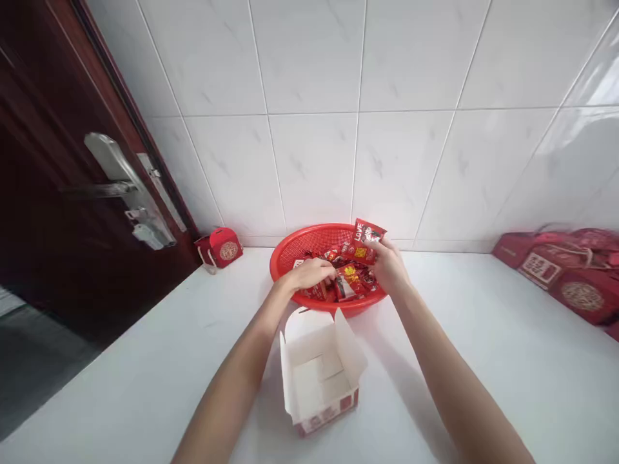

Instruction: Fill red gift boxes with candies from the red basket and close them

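Note:
A red plastic basket [309, 233] holds several small red candy packets [349, 282]. My right hand [387, 261] is closed on a red packet marked LOVE [366, 233], held up over the basket's right side. Inside the basket, my left hand [312, 274] reaches over the packets from the left, its fingers curled down among them; what they grip, if anything, is hidden. Between my forearms stands an open box [319, 380], white inside with red print outside, its flaps up and nothing visible in it.
A small closed red box [225, 247] with a rope handle stands at the table's back left corner. Several red gift boxes [575, 277] are at the right. Behind the white table [169, 361] is a tiled wall; a dark red door [58, 161] is at the left.

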Available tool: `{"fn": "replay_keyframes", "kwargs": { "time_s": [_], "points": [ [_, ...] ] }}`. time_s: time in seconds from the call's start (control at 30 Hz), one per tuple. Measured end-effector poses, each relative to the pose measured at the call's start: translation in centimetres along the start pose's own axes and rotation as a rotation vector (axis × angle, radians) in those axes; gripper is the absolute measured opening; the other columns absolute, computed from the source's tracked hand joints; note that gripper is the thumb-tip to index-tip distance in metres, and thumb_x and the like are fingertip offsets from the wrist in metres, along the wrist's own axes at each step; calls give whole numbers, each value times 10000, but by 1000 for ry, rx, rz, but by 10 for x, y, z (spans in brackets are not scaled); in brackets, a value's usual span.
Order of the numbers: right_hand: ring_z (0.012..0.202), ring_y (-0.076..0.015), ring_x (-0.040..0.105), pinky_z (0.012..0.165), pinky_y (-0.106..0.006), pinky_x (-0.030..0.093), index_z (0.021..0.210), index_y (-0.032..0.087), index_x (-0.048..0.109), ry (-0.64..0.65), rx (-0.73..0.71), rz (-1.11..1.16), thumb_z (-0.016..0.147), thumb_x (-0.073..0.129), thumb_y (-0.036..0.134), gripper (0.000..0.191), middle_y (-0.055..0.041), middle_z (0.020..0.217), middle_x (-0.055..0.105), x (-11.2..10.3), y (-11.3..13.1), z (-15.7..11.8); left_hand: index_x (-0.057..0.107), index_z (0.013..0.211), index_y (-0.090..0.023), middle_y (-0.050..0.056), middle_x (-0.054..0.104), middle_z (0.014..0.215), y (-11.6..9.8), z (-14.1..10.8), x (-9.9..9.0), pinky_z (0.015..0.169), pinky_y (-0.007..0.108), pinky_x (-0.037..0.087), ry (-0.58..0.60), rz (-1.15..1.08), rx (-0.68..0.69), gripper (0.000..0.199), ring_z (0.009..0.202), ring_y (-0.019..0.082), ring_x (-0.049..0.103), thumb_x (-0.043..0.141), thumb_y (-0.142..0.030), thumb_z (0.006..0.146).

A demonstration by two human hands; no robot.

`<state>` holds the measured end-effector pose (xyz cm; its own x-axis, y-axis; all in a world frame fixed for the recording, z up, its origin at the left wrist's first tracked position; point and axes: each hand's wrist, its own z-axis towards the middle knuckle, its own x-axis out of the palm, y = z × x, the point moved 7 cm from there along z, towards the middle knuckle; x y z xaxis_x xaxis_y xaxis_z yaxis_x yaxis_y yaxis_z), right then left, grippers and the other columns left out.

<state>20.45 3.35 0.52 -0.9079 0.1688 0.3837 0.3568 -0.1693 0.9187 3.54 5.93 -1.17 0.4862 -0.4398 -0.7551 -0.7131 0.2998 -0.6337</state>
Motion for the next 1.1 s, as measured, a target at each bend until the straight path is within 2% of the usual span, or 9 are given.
{"fn": "replay_keyframes", "kwargs": {
  "time_s": [0.17, 0.27, 0.33, 0.5, 0.63, 0.77, 0.93, 1.0, 1.1],
  "points": [
    [702, -224, 700, 586, -299, 527, 903, 210, 653, 1, -20, -42, 623, 733, 338, 318, -13, 771, 744, 0, -3, 0, 676, 712, -229, -20, 722, 718, 5, -3, 4, 609, 258, 475, 62, 3, -19, 212, 715, 208, 667, 565, -217, 532],
    [700, -216, 691, 571, -289, 512, 933, 213, 656, -9, -27, -98, 640, 735, 349, 332, -10, 787, 733, -1, -3, -1, 698, 661, -225, -6, 722, 671, 10, -8, -6, 545, 259, 451, 11, -43, -13, 192, 621, 202, 648, 617, -180, 493],
    [707, -206, 685, 576, -286, 511, 937, 214, 648, 1, -31, -138, 655, 724, 352, 323, -13, 838, 731, -1, -2, -2, 721, 705, -225, 18, 751, 764, 11, -11, -21, 583, 269, 467, -111, -119, 27, 191, 690, 216, 666, 649, -214, 529],
    [724, -191, 666, 583, -275, 502, 892, 215, 616, 63, -23, -277, 673, 716, 340, 271, -1, 844, 705, 3, -3, -5, 674, 845, -193, 53, 727, 942, 12, -21, -63, 802, 311, 498, -559, -422, 136, 307, 889, 223, 657, 708, -390, 612],
    [735, -204, 667, 612, -286, 513, 808, 200, 669, 194, 9, -412, 602, 784, 262, 244, 6, 754, 693, 12, -11, -5, 647, 813, -177, 36, 695, 871, 9, -24, -69, 771, 302, 505, -691, -667, 181, 362, 828, 193, 637, 755, -426, 574],
    [819, -227, 694, 718, -329, 546, 897, 199, 705, 221, -1, -464, 629, 784, 243, 283, -20, 819, 731, 14, -14, -3, 630, 773, -179, 11, 659, 829, 3, -24, -61, 693, 281, 504, -681, -837, 192, 344, 753, 160, 608, 784, -388, 547],
    [1001, -243, 701, 838, -352, 554, 996, 214, 695, 167, -86, -416, 832, 650, 449, 290, -70, 1048, 752, 11, -2, -5, 633, 787, -196, 2, 648, 826, -8, -21, -45, 641, 261, 497, -591, -926, 190, 293, 738, 153, 608, 791, -345, 591],
    [981, -251, 709, 838, -360, 559, 983, 214, 705, 219, -110, -383, 814, 681, 501, 334, -67, 1020, 760, 15, 1, -7, 636, 786, -197, 6, 650, 825, -14, -19, -38, 634, 263, 498, -543, -931, 193, 286, 735, 158, 611, 798, -341, 598],
    [872, -248, 723, 782, -364, 573, 957, 203, 710, 385, -88, -354, 709, 799, 443, 357, -56, 916, 767, 25, -2, -11, 635, 769, -193, 9, 646, 824, -24, -17, -29, 663, 273, 517, -458, -897, 224, 272, 749, 165, 616, 800, -336, 606]
  ]
}}
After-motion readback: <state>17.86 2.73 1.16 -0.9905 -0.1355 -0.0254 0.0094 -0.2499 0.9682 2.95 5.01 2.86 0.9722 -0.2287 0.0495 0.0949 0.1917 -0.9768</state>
